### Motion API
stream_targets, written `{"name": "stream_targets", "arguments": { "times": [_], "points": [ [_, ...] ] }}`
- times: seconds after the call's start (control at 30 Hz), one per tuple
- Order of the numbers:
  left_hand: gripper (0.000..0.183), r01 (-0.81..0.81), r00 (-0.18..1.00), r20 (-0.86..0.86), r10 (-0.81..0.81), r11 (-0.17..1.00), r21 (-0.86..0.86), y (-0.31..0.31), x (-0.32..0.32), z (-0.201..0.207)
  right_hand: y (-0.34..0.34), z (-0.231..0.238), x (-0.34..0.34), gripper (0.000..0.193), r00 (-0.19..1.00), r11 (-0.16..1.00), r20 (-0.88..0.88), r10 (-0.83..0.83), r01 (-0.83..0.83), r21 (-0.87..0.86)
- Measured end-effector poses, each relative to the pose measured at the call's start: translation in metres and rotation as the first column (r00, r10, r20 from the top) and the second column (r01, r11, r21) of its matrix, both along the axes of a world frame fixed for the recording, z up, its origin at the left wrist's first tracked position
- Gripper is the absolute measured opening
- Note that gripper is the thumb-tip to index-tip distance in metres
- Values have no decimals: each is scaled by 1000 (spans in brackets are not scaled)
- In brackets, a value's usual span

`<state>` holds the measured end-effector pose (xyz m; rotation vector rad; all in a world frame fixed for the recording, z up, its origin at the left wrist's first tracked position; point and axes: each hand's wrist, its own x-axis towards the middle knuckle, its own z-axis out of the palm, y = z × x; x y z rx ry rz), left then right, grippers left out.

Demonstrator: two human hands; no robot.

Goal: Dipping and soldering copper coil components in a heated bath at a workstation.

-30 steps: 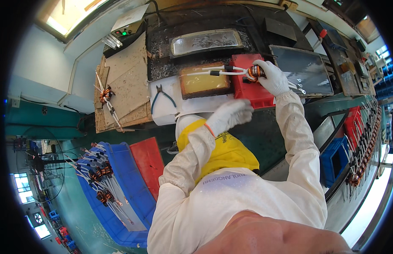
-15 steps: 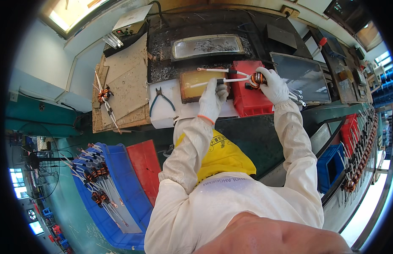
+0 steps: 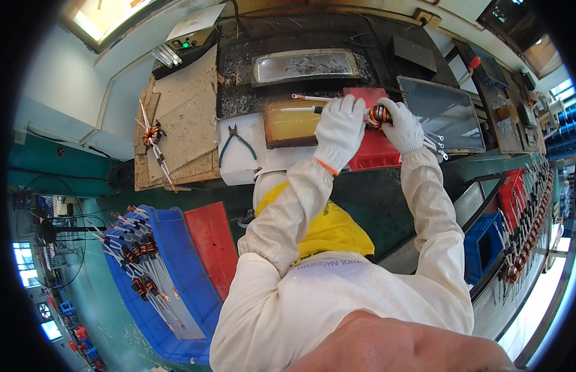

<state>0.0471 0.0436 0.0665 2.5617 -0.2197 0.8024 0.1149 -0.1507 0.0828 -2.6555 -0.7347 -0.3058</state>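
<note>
A cluttered workbench (image 3: 387,204) carries a metal tray (image 3: 304,66), pliers (image 3: 236,144) and cardboard (image 3: 182,118). Above a red box (image 3: 373,152), both gloved hands meet on a copper coil (image 3: 379,115): the right hand (image 3: 402,126) grasps the coil, the left hand (image 3: 339,129) closes on its white leads (image 3: 303,103). A blue bin (image 3: 153,280) of coils sits at lower left.

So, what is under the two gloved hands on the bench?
Under the left hand lies a tray of yellow liquid; under the right hand, a red box. Both hands hold a copper coil with long leads. The gloves cover the box's contents.
</note>
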Motion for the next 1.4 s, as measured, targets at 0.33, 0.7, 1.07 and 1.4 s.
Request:
{"name": "stream_targets", "arguments": {
  "times": [0.33,0.7,1.07,1.4],
  "points": [
    [29,-174,983,4,182,936,307,-6,30,-37,7,4,-6,56,996,997,-39,-77,76,-11],
    [33,-160,987,14,160,964,213,-4,31,-50,10,5,-5,54,996,996,-27,-79,78,-36],
    [27,-128,989,-48,138,977,172,-2,29,-49,13,10,-4,55,995,994,-42,-89,86,-73],
    [28,-113,987,-94,129,981,157,-2,29,-49,14,11,-4,55,994,993,-49,-96,92,-80]
  ]
}}
